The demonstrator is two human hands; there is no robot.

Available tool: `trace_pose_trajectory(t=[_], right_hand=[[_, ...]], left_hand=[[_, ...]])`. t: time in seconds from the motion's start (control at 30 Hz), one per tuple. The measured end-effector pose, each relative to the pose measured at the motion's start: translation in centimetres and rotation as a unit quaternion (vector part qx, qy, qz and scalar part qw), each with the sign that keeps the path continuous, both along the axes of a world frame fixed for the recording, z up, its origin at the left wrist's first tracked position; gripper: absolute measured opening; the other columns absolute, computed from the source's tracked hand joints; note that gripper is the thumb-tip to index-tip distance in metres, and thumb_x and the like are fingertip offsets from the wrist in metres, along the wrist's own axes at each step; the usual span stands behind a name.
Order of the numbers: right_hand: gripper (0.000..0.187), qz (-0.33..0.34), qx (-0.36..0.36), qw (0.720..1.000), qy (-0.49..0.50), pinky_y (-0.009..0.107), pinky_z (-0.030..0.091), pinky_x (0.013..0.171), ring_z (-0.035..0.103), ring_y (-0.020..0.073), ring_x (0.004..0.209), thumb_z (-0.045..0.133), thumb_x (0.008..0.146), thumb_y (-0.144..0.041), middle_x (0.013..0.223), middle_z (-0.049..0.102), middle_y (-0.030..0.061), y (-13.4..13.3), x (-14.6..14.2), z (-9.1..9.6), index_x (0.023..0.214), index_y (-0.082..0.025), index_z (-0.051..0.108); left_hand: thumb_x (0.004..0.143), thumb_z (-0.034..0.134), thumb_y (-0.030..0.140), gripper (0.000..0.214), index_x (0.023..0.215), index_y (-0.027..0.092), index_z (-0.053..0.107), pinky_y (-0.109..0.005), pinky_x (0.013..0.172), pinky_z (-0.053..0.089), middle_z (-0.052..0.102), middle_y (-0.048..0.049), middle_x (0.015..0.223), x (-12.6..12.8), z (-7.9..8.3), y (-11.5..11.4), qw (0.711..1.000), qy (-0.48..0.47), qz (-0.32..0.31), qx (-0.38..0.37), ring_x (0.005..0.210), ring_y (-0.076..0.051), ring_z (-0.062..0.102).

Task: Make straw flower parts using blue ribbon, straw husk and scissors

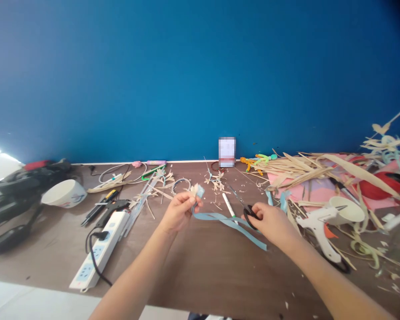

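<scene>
My left hand (180, 211) pinches a small pale-blue and cream piece (199, 191) between thumb and fingers, above the dark table. Part of that piece is hidden by the fingers. A light-blue ribbon (248, 238) runs from beneath my left hand towards the right; whether it joins the piece I cannot tell. My right hand (271, 222) is closed around the black handles of a pair of scissors (248, 213), whose blades point away towards the wall. Between the hands lies a white marker (228, 205), just left of the scissors.
A white power strip (102, 251) with a plugged-in black cable, a black glue gun (111, 211) and a paper bowl (65, 194) are on the left. To the right lie a white glue gun (323, 226), dried husk strips (298, 173) and a paper cup (348, 211). A blurred-out screen (227, 152) stands by the blue wall.
</scene>
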State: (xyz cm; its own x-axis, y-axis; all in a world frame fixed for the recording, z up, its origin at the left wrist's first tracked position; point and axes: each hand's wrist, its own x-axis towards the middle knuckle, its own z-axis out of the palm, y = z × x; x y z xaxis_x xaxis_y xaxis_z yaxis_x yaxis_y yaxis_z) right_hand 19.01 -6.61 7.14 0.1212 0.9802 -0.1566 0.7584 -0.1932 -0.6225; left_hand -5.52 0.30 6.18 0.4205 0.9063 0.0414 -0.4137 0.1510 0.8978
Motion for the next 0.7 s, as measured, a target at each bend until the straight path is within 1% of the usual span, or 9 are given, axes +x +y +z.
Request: trace_pose_trajectory(t=[0.03,0.07,0.1,0.13,0.27,0.4,0.53,0.63,0.7], right_hand=[[0.025,-0.001,0.006,0.993,-0.117,0.024,0.030,0.046,0.052,0.0155,0.050,0.057,0.068,-0.044,0.053,0.059,0.0021,0.8,0.0,-0.7,0.063,-0.020,0.054],[0.023,-0.002,0.006,0.984,-0.180,0.025,0.031,0.047,0.056,0.0188,0.055,0.056,0.069,-0.042,0.057,0.061,0.0046,1.6,-0.1,-1.4,0.066,-0.019,0.056],[0.024,-0.003,0.000,0.976,-0.216,0.026,0.033,0.049,0.059,0.0217,0.060,0.054,0.070,-0.041,0.061,0.063,0.0072,2.4,0.0,-1.9,0.070,-0.018,0.057],[0.024,-0.003,-0.006,0.973,-0.229,0.027,0.035,0.051,0.060,0.0239,0.064,0.054,0.070,-0.040,0.064,0.064,0.0097,3.2,0.0,-2.4,0.073,-0.016,0.058],[0.023,0.012,-0.026,0.967,-0.254,0.030,0.040,0.059,0.062,0.0263,0.075,0.058,0.068,-0.033,0.075,0.066,0.0153,5.7,0.6,-3.1,0.078,-0.012,0.061],[0.019,0.020,-0.029,0.962,-0.269,0.030,0.042,0.066,0.061,0.0268,0.082,0.059,0.070,-0.028,0.081,0.066,0.0176,7.2,0.9,-3.1,0.078,-0.012,0.062],[0.016,0.024,-0.012,0.963,-0.269,0.032,0.042,0.067,0.061,0.0283,0.082,0.054,0.075,-0.023,0.080,0.065,0.0203,7.4,1.0,-3.3,0.080,-0.009,0.060],[0.020,0.026,0.017,0.966,-0.255,0.035,0.041,0.066,0.062,0.0305,0.080,0.051,0.077,-0.020,0.078,0.065,0.0212,7.0,0.8,-3.2,0.091,-0.007,0.055],[0.023,0.035,0.045,0.971,-0.230,0.036,0.041,0.066,0.061,0.0301,0.079,0.046,0.080,-0.021,0.081,0.064,0.0194,6.5,0.4,-2.8,0.098,-0.009,0.052]], left_hand=[[0.063,0.068,0.028,0.018,0.066,0.011,0.063,-0.017,0.048,0.039,0.060,-0.0021,0.059,0.2,0.3,0.2,0.999,-0.015,0.020,-0.021,0.049,-0.007,0.052],[0.062,0.069,0.027,0.017,0.067,0.012,0.063,-0.018,0.051,0.042,0.061,-0.0022,0.061,0.4,0.5,0.3,0.998,-0.029,0.037,-0.038,0.052,-0.008,0.055],[0.062,0.069,0.026,0.016,0.068,0.012,0.063,-0.019,0.053,0.044,0.062,-0.0024,0.063,0.7,0.8,0.4,0.997,-0.043,0.050,-0.050,0.055,-0.009,0.057],[0.062,0.069,0.025,0.016,0.068,0.012,0.063,-0.021,0.056,0.045,0.062,-0.0027,0.065,0.9,1.1,0.5,0.995,-0.058,0.062,-0.059,0.058,-0.010,0.058],[0.067,0.064,0.021,0.011,0.073,0.012,0.062,-0.023,0.060,0.048,0.063,-0.0039,0.073,1.0,1.6,1.1,0.988,-0.102,0.093,-0.074,0.065,-0.012,0.060],[0.074,0.056,0.017,0.008,0.075,0.011,0.061,-0.023,0.060,0.049,0.063,-0.0048,0.075,0.1,1.2,2.0,0.980,-0.122,0.120,-0.099,0.067,-0.012,0.061],[0.078,0.049,0.014,0.012,0.074,0.011,0.060,-0.024,0.063,0.051,0.064,-0.0047,0.073,-0.8,0.1,2.7,0.967,-0.144,0.158,-0.138,0.066,-0.012,0.061],[0.079,0.047,0.012,0.014,0.073,0.011,0.060,-0.025,0.066,0.051,0.064,-0.0052,0.075,-1.2,-0.6,2.8,0.958,-0.158,0.174,-0.165,0.067,-0.011,0.062],[0.079,0.046,0.012,0.015,0.073,0.011,0.060,-0.026,0.066,0.051,0.064,-0.0050,0.074,-1.4,-0.8,2.8,0.952,-0.164,0.184,-0.180,0.067,-0.011,0.062]])
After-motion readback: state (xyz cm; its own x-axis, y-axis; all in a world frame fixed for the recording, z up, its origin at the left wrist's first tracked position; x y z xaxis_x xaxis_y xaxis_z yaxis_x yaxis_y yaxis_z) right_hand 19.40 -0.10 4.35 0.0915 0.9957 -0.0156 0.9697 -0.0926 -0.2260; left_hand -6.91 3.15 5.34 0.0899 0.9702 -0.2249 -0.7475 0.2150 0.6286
